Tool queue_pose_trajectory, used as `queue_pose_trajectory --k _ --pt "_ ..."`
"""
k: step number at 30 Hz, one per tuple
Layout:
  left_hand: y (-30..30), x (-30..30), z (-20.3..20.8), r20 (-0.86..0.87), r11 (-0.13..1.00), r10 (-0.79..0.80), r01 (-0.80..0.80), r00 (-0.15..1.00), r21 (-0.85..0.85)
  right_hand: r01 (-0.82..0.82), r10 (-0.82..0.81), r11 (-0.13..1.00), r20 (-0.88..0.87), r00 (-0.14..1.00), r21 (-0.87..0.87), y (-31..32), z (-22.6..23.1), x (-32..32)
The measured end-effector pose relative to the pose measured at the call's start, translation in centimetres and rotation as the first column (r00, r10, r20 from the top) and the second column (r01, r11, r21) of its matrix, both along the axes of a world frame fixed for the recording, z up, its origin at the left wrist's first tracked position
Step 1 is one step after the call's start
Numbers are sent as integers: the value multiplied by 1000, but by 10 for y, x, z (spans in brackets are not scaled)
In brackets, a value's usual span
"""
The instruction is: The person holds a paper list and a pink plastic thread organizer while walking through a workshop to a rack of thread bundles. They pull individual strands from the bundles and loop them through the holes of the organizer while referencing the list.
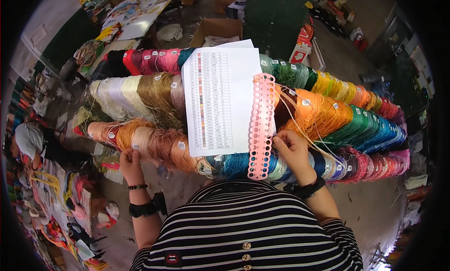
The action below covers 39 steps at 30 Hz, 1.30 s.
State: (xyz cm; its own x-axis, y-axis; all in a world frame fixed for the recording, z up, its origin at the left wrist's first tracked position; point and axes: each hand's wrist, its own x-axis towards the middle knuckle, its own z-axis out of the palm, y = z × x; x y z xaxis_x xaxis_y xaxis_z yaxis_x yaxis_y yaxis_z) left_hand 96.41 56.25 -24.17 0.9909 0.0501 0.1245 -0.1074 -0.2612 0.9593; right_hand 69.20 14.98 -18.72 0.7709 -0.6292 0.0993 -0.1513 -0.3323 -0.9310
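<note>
Three long rows of coloured thread skeins lie crosswise in front of me, dotted with small white tags. My left hand (131, 164) is at the near row, thumb and fingers pinched together against the peach thread (143, 147); what is between the fingertips is too small to make out. A printed colour chart (243, 107) on white paper rests over the middle of the rows. Along its right side lies a pink plastic strip (261, 126) with rows of round holes. Beside that strip, my right hand (291, 151) has curled fingers, their tips near the paper's edge; their hold is hidden.
Loose pale strands (304, 128) trail over the orange skeins (311, 116) to the right. Beyond the rows stands an open cardboard box (216, 29). A person (33, 140) is bent over at the left, near piles of coloured thread (56, 229).
</note>
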Motion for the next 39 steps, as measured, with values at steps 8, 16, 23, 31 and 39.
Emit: queue_pose_trajectory --k 8,16,23,31,39 --pt "3 -5 -2 -26 999 -15 16 1000 28 -4 4 999 -2 1000 -42 1 1 -1" --pt "9 -15 2 162 1000 27 -28 986 1 7 -7 999 -10 1000 -49 5 -5 1" --pt "-5 -33 5 196 995 75 -85 978 48 -21 20 999 -49 999 -26 7 -4 6" --pt "-6 -37 6 232 991 100 -119 968 68 -71 71 995 -1 997 70 3 -11 1" --pt "-14 -55 7 146 995 55 -66 988 72 -76 80 991 -36 996 106 6 -8 3"
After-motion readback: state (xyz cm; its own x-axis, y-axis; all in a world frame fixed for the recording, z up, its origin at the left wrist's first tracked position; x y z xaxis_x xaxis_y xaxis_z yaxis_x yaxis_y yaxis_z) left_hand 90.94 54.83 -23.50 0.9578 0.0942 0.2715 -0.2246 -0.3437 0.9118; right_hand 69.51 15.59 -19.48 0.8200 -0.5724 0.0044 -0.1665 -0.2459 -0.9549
